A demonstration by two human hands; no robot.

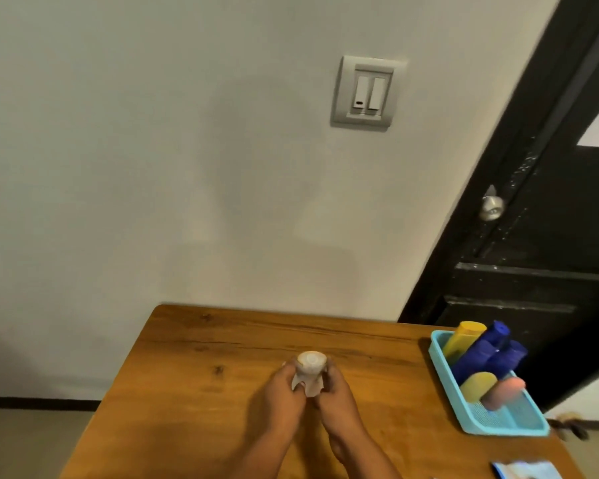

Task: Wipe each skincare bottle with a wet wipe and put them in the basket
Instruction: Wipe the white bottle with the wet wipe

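Left hand point(284, 388) and right hand point(337, 392): lower centre of frame, fingers of both curled around one bottle.
Bottle point(311, 363): small, white, round cap up, held between the hands above the table point(194, 375).
Wipe point(307, 386): white, wrapped around the bottle's body between the fingers.
Basket point(439, 366): light blue, right edge of the table, well apart from the hands; holds a yellow tube point(464, 335), blue bottles point(491, 352), a yellow-capped item point(478, 383) and a pink one point(504, 392).
Wipe packet point(526, 471): lower right corner, partly cut off.
Light switch point(367, 91): on the wall, upper centre.

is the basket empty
No, the basket holds several bottles, yellow, blue and pink.
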